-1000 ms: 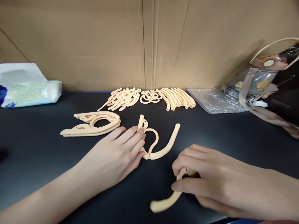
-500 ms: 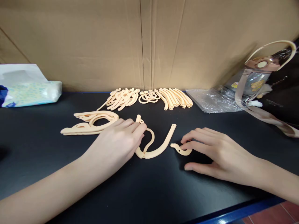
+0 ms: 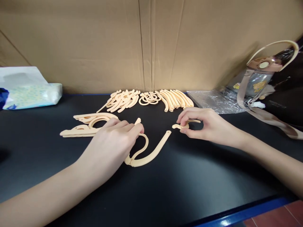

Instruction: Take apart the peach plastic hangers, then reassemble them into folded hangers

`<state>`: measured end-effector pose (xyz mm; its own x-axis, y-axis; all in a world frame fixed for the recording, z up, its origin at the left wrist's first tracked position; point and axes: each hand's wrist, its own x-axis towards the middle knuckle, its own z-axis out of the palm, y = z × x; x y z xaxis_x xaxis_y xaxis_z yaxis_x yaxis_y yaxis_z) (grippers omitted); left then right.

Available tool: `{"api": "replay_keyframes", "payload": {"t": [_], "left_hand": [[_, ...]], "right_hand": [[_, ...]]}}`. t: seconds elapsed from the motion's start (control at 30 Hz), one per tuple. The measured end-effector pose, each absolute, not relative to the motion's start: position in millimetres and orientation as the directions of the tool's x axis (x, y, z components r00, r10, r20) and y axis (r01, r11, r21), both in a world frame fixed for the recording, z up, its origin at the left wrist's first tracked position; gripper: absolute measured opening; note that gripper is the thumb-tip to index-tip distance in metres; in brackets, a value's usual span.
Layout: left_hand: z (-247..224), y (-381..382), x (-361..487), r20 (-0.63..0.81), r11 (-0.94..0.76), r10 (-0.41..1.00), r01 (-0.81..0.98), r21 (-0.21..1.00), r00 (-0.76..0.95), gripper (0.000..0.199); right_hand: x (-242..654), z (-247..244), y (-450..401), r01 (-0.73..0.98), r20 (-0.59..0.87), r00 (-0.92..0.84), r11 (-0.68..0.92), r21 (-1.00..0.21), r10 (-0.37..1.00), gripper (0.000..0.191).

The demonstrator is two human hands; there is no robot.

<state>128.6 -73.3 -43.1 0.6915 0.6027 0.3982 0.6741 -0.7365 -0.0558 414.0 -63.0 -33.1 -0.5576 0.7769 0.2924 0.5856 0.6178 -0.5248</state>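
My left hand [image 3: 118,138] is closed on one end of a partly joined beige folding hanger [image 3: 151,157], low over the black table. Its free curved arm reaches to the right, with a thin hook joined near the middle; the held end is mostly hidden by my fingers. Between the thumb and fingers of my right hand [image 3: 201,124] is a small curved hanger arm [image 3: 178,126], raised just right of the free arm's tip and apart from it. Folded hangers [image 3: 78,132] lie to the left, partly behind my left hand.
At the back lie piles of curved hanger arms [image 3: 125,100], hooks [image 3: 149,98] and longer arms [image 3: 176,99]. A tissue pack [image 3: 35,94] stands left. On the right are a plastic bag [image 3: 208,101], a strapped bottle [image 3: 259,80] and a black bag [image 3: 286,101]. Cardboard [image 3: 94,44] stands behind.
My right hand has picked up the small curved arm from the table and lifted it away from me. The joined hanger in my left hand has shifted slightly left.
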Motion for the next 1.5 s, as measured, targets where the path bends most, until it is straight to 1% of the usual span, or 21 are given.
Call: {"api": "replay_keyframes", "payload": {"t": [0.1, 0.17, 0.23, 0.27, 0.33, 0.4, 0.5, 0.53, 0.6, 0.67, 0.77, 0.87, 0.93, 1.07, 1.17, 1.33, 1.5], "left_hand": [[-42.4, -73.2, 117.6, 0.351, -0.764, 0.557, 0.630, -0.140, 0.753, 0.027], [-41.5, -72.7, 109.8, 0.339, -0.804, 0.526, 0.586, -0.102, 0.780, 0.030], [-41.0, -72.3, 102.8, 0.336, -0.831, 0.496, 0.550, -0.086, 0.801, 0.031], [-41.1, -72.3, 100.3, 0.330, -0.838, 0.481, 0.537, -0.100, 0.812, 0.031], [-41.3, -73.3, 99.1, 0.326, -0.846, 0.441, 0.508, -0.161, 0.837, 0.031], [-41.6, -76.3, 104.9, 0.354, -0.837, 0.411, 0.501, -0.218, 0.840, 0.029], [-43.8, -84.0, 124.6, 0.406, -0.804, 0.440, 0.552, -0.219, 0.801, 0.025], [-45.3, -86.8, 132.4, 0.395, -0.793, 0.471, 0.575, -0.201, 0.789, 0.027], [-49.7, -90.9, 146.5, 0.381, -0.801, 0.484, 0.574, -0.168, 0.787, 0.033], [-54.7, -92.9, 156.4, 0.370, -0.818, 0.493, 0.564, -0.109, 0.787, 0.028], [-60.9, -94.0, 162.7, 0.373, -0.823, 0.540, 0.566, 0.047, 0.754, 0.017], [-65.3, -96.2, 162.4, 0.399, -0.809, 0.585, 0.541, 0.228, 0.707, 0.011], [-67.7, -98.0, 160.9, 0.416, -0.811, 0.585, 0.506, 0.294, 0.697, 0.010], [-69.5, -99.0, 158.5, 0.437, -0.815, 0.579, 0.489, 0.310, 0.688, 0.009], [-69.1, -97.9, 157.3, 0.414, -0.807, 0.590, 0.485, 0.337, 0.693, 0.011], [-71.6, -96.2, 155.0, 0.355, -0.769, 0.620, 0.451, 0.453, 0.699, 0.014], [-73.3, -96.7, 155.1, 0.344, -0.763, 0.623, 0.447, 0.467, 0.703, 0.012]], "right_hand": [[416.6, -38.7, -64.7, 0.594, 0.232, -0.516, 0.540, -0.597, 0.824, 0.009], [416.2, -41.8, -68.2, 0.609, 0.201, -0.514, 0.519, -0.600, 0.834, 0.007], [414.1, -44.2, -71.7, 0.612, 0.197, -0.538, 0.541, -0.576, 0.819, 0.004], [412.7, -45.3, -73.2, 0.608, 0.201, -0.556, 0.559, -0.563, 0.806, 0.004], [409.6, -47.3, -75.5, 0.595, 0.212, -0.590, 0.597, -0.538, 0.779, 0.009], [406.6, -49.0, -77.3, 0.587, 0.222, -0.618, 0.630, -0.509, 0.755, 0.012], [402.8, -50.1, -79.0, 0.595, 0.233, -0.631, 0.655, -0.466, 0.740, 0.013], [401.5, -49.9, -79.4, 0.599, 0.236, -0.628, 0.654, -0.462, 0.742, 0.013], [398.4, -48.6, -79.5, 0.610, 0.239, -0.611, 0.641, -0.466, 0.755, 0.011], [394.8, -46.2, -79.3, 0.618, 0.237, -0.593, 0.623, -0.479, 0.770, 0.009], [389.6, -41.7, -79.4, 0.612, 0.211, -0.586, 0.598, -0.518, 0.782, 0.006], [386.8, -38.1, -81.8, 0.580, 0.150, -0.599, 0.555, -0.597, 0.787, 0.005], [386.9, -36.8, -84.7, 0.554, 0.108, -0.605, 0.515, -0.655, 0.789, 0.006], [390.2, -35.9, -90.9, 0.506, 0.058, -0.604, 0.438, -0.743, 0.795, 0.007], [392.8, -36.4, -93.2, 0.487, 0.029, -0.594, 0.388, -0.783, 0.804, 0.007], [394.2, -39.3, -94.3, 0.453, 0.026, -0.606, 0.372, -0.810, 0.795, 0.012], [394.5, -42.4, -96.9, 0.446, 0.019, -0.611, 0.363, -0.818, 0.791, 0.015]]}}
